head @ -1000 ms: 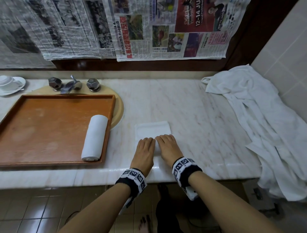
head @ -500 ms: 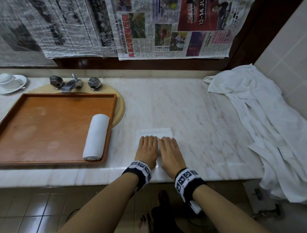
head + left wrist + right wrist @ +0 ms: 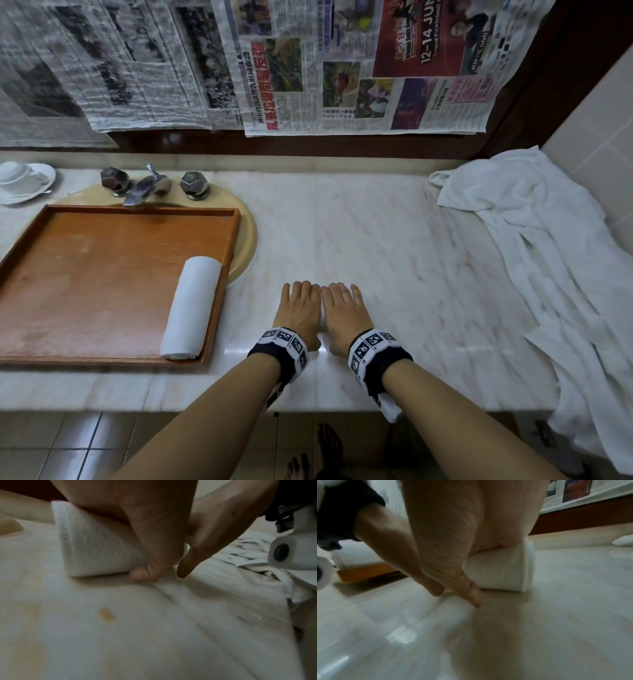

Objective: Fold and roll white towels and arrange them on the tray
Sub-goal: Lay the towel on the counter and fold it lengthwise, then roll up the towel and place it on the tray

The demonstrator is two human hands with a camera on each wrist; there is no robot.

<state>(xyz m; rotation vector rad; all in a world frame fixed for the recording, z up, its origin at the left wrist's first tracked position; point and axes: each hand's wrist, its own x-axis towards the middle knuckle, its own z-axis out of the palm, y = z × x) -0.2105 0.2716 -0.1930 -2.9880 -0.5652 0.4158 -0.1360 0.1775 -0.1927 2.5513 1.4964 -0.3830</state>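
Observation:
Both hands lie side by side, palms down with fingers straight, on a small white towel roll on the marble counter. In the head view my left hand (image 3: 301, 310) and right hand (image 3: 344, 313) hide the roll almost fully. The left wrist view shows the roll's (image 3: 96, 545) left end sticking out under my palm; the right wrist view shows the roll's (image 3: 503, 572) right end. A finished rolled towel (image 3: 191, 308) lies along the right side of the wooden tray (image 3: 85, 274).
The tray sits over a sink with a tap (image 3: 144, 186) and two knobs behind it. A heap of white towels (image 3: 555, 267) covers the counter's right end and hangs over the edge. A cup and saucer (image 3: 24, 178) stand at far left. Newspapers (image 3: 308, 61) hang above.
My hands have pushed forward, away from me, rolling the towel. The flat towel strip ahead of my fingers has shrunk until none shows.

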